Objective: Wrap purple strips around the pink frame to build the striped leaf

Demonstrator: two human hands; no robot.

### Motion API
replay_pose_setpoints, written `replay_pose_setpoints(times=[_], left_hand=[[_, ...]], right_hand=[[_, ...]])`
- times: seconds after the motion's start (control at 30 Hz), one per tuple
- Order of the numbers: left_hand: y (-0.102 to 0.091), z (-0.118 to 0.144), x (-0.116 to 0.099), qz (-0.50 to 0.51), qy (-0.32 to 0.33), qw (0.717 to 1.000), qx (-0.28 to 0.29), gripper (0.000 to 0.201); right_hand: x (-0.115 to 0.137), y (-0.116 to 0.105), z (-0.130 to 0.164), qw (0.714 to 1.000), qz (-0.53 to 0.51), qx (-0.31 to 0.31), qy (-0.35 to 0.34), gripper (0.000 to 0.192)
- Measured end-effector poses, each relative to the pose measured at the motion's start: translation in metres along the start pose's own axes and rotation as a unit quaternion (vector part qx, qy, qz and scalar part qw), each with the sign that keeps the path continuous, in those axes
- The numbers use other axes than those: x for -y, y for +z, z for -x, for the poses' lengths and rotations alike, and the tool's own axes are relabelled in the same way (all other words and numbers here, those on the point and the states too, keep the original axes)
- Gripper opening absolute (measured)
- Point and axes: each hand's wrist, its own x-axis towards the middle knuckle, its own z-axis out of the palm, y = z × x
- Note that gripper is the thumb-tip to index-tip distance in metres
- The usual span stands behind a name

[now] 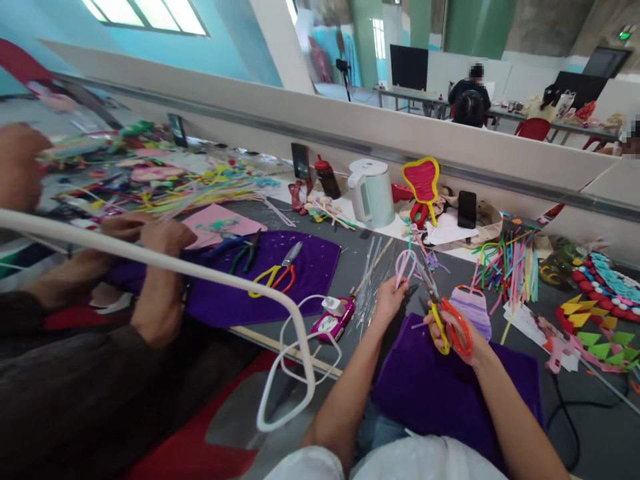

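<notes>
My left hand (391, 299) pinches a pale pink looped pipe cleaner (405, 265) that stands up over the table. In my right hand (463, 339) are scissors (453, 327) with one yellow and one orange handle. Their blades point up and left, close beside the loop; whether they touch it I cannot tell. A purple cloth (450, 387) lies under my forearms and the scissors. Just behind my right hand is a small striped lilac piece (471, 310). Thin silver wires (369, 293) are spread left of my left hand.
A co-worker's hands (150, 233) are at the left, by another purple cloth (260, 267) bearing pliers (245, 253) and scissors (277, 270). A white curved bar (210, 267) crosses the left foreground. A power strip (334, 319), kettle (373, 193), pipe cleaners (515, 263) and glue gun (560, 350) surround my place.
</notes>
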Motion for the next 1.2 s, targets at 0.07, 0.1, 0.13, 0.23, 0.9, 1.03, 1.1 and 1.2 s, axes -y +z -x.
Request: replay_pose_setpoints(times=[0.07, 0.1, 0.13, 0.23, 0.9, 1.03, 1.1, 1.2], left_hand=[[0.0, 0.0, -0.003, -0.008, 0.008, 1.0, 0.005, 0.02], [0.001, 0.001, -0.004, -0.009, 0.013, 1.0, 0.006, 0.019], [0.001, 0.002, -0.006, -0.009, 0.017, 1.0, 0.007, 0.018], [0.003, 0.005, -0.011, -0.006, 0.024, 0.999, 0.027, 0.017], [-0.002, 0.021, -0.027, -0.24, 0.148, 0.953, 0.112, 0.018], [-0.005, 0.022, -0.031, -0.308, 0.199, 0.923, 0.117, 0.023], [-0.006, 0.022, -0.031, -0.322, 0.208, 0.916, 0.123, 0.023], [-0.005, 0.024, -0.033, -0.32, 0.205, 0.916, 0.131, 0.022]], right_hand=[[-0.004, -0.001, 0.004, 1.0, -0.008, 0.013, 0.016, 0.039], [-0.005, -0.001, 0.005, 1.0, -0.011, 0.016, 0.018, 0.042], [-0.007, -0.001, 0.006, 1.0, -0.014, 0.017, 0.018, 0.046], [-0.007, 0.0, 0.006, 1.0, -0.004, 0.016, 0.012, 0.054], [0.023, 0.0, 0.003, 0.999, -0.033, -0.016, -0.002, 0.053], [0.03, 0.001, 0.006, 0.999, -0.048, -0.019, -0.011, 0.056], [0.031, 0.002, 0.008, 0.998, -0.05, -0.029, -0.015, 0.057], [0.028, 0.004, 0.008, 0.998, -0.038, -0.052, -0.022, 0.058]])
